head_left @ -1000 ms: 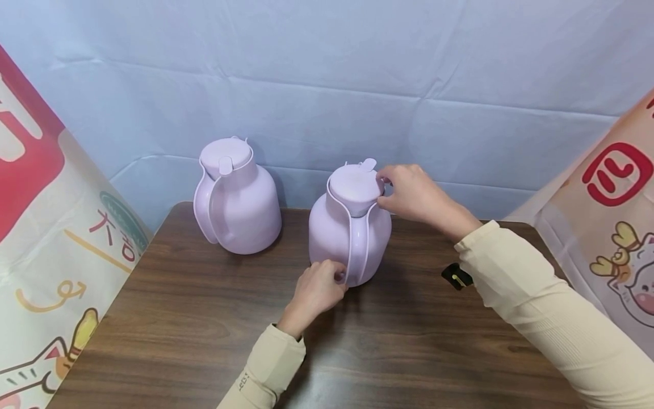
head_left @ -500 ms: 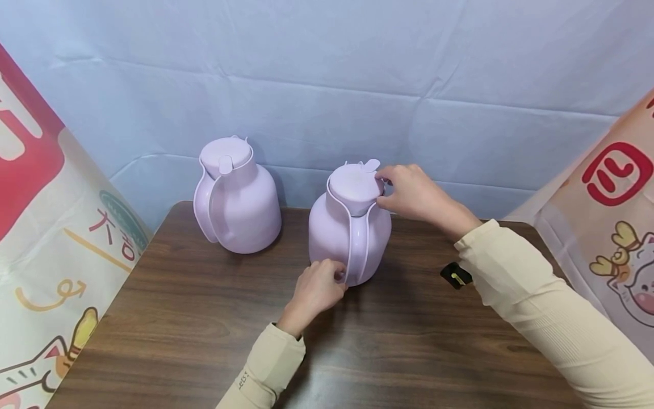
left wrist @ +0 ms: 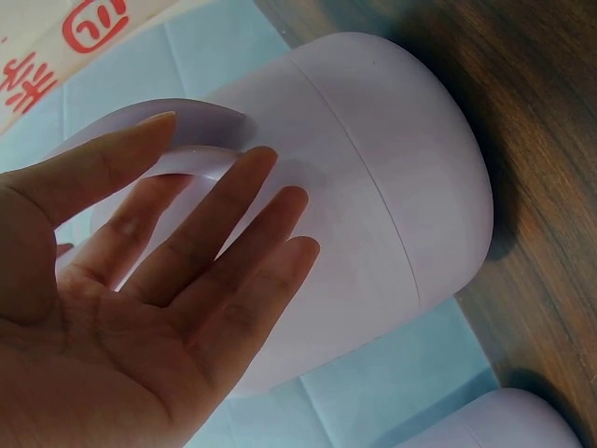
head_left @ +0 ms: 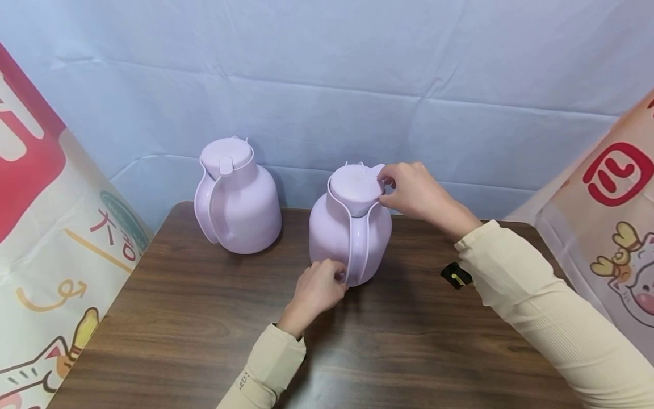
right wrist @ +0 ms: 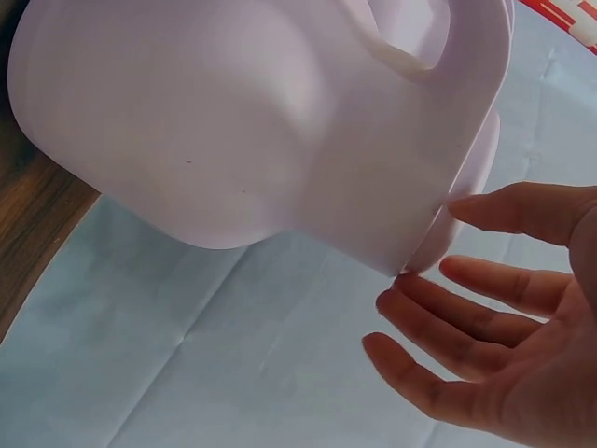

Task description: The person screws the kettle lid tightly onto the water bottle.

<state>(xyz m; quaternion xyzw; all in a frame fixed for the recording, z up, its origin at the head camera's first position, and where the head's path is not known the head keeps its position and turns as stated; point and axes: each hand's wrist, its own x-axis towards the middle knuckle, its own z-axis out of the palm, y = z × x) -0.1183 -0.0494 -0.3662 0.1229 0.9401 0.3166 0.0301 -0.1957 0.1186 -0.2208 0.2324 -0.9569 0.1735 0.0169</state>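
Observation:
A lilac thermos jug point(head_left: 327, 233) stands upright on the table, its handle point(head_left: 359, 241) facing me. My left hand point(head_left: 317, 287) pinches the handle low down between thumb and index finger; in the left wrist view the other fingers point(left wrist: 266, 252) extend beside the jug body. At the top, my right hand point(head_left: 416, 193) holds the right edge of the round lid point(head_left: 352, 183) by thumb and fingertips. The lid's small tab point(head_left: 375, 170) points to the back right, partly behind the fingers. From the right wrist view, the lid rim point(right wrist: 443, 245) lies between thumb and fingers.
A second lilac jug point(head_left: 252, 210) with its lid on stands to the left, handle toward the front left. Pale blue cloth point(head_left: 286, 102) hangs behind the brown wooden table point(head_left: 204, 318). Printed sheets hang at both sides. A small black tag point(head_left: 456, 276) is by the right sleeve.
The lid has turned a little clockwise under my right hand; its tab has swung rightward toward the fingers. My left hand and both jugs have stayed in place.

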